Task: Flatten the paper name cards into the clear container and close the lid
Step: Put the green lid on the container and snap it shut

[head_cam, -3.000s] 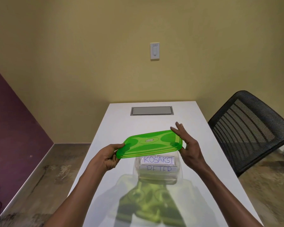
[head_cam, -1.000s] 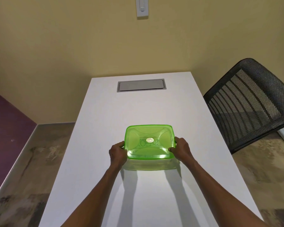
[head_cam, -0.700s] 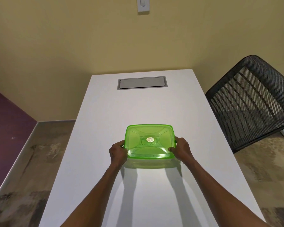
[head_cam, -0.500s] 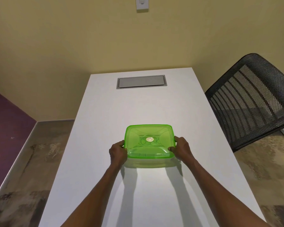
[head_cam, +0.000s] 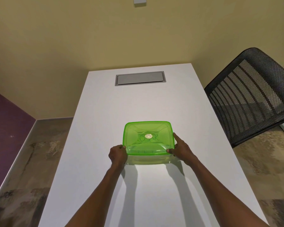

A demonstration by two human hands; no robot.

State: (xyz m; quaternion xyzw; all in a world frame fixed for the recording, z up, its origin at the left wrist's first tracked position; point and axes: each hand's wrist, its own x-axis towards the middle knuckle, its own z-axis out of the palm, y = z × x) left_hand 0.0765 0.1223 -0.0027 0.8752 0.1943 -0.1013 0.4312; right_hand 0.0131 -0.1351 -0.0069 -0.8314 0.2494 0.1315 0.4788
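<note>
Had the translucent green plastic lid sat on the clear plastic container, left hand and right hand both gripping its corners.

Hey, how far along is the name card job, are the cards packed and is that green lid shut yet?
Done: the paper name cards lie inside, lettering showing through the translucent green plastic lid, which sits on the clear plastic container. In hand: the left hand and right hand grip the lid's near corners. Left: confirming every edge is sealed, which can't be judged here, then letting go.
</note>
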